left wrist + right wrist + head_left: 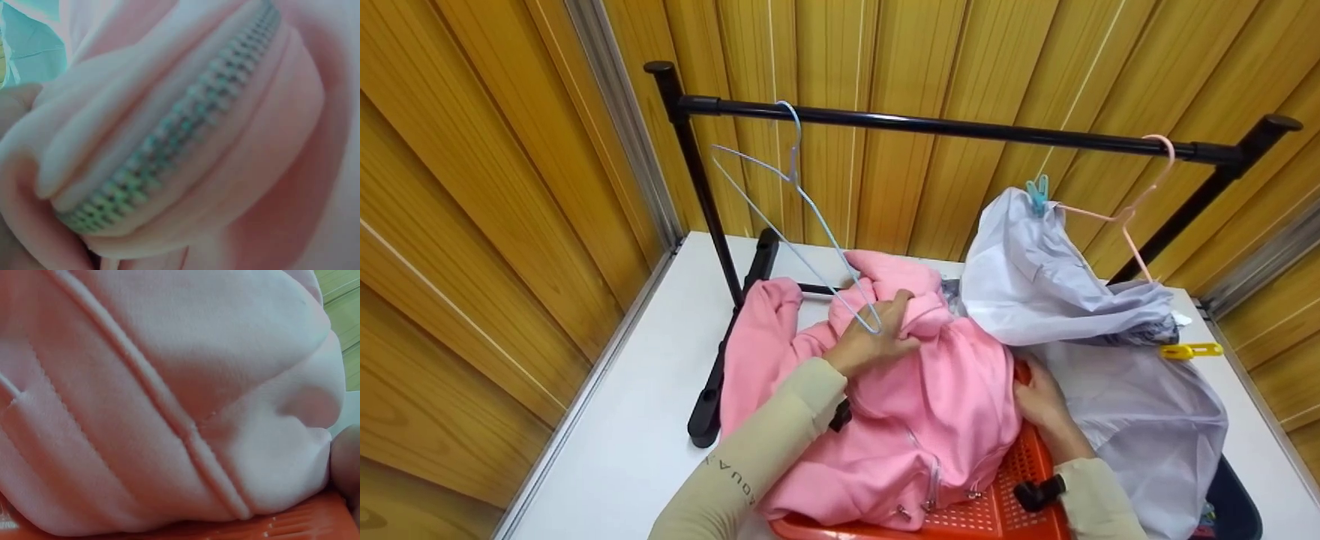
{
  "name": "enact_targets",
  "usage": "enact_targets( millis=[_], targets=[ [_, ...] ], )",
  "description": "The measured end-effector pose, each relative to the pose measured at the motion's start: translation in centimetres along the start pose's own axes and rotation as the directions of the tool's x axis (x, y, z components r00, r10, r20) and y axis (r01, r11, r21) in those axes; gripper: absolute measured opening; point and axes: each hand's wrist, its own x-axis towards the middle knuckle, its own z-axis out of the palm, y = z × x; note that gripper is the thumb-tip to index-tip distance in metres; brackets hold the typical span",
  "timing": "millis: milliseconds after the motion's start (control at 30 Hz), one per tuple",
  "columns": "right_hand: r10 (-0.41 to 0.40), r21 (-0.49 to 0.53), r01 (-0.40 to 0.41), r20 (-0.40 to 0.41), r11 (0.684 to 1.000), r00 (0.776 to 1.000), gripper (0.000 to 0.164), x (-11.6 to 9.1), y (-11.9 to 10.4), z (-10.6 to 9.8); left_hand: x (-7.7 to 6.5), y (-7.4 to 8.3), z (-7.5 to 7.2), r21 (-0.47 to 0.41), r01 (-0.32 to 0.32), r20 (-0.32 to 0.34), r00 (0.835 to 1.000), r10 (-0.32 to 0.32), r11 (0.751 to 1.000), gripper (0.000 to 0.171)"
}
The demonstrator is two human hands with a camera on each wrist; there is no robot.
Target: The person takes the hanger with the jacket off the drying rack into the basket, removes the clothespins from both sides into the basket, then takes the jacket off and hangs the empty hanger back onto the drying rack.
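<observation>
A pink zip-up jacket (960, 397) lies bunched over a red plastic basket (1024, 472). My left hand (874, 341) grips its upper part, under the lower corner of a light blue wire hanger (820, 212). A metal zipper (163, 146) crosses the cloth close up in the left wrist view. My right hand (1044, 401) holds the basket's right rim, with the thumb beside the jacket. Some of its fingers are hidden behind the rim. In the right wrist view, seamed pink cloth (169, 399) fills most of the picture above the basket's orange-red edge (315, 523).
The blue hanger hangs on a black rack bar (930, 124). On the right, a pink hanger (1125, 217) carries a pale grey garment (1035, 277) with a teal clothespin (1038, 196) and a yellow clothespin (1191, 351). A dark tub (1241, 487) stands at lower right.
</observation>
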Motion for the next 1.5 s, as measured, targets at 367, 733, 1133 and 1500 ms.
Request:
enact_targets(
  millis=[367,733,1133,1500],
  targets=[
    [-0.014,0.013,0.015,-0.046,1.0,0.999,0.045,-0.1,-0.1,0.0,-0.9,0.5,-1.0,-0.147,-0.164,0.063,0.983,0.174,0.976,0.052],
    [0.024,0.04,-0.022,-0.067,0.999,0.997,0.048,-0.2,0.0,0.4,-1.7,2.2,-2.2,-0.194,-0.122,0.282,0.943,0.174,0.973,0.046],
    [0.043,0.013,-0.043,-0.06,0.999,0.997,0.044,0.0,0.1,0.1,-4.9,4.0,1.1,-0.419,-0.078,0.63,0.693,0.351,0.905,0.024],
    [0.025,-0.006,-0.025,-0.08,1.0,0.997,0.043,-0.2,0.0,0.1,-4.7,5.1,3.9,-0.33,-0.139,0.719,0.604,0.344,0.934,0.031]
  ],
)
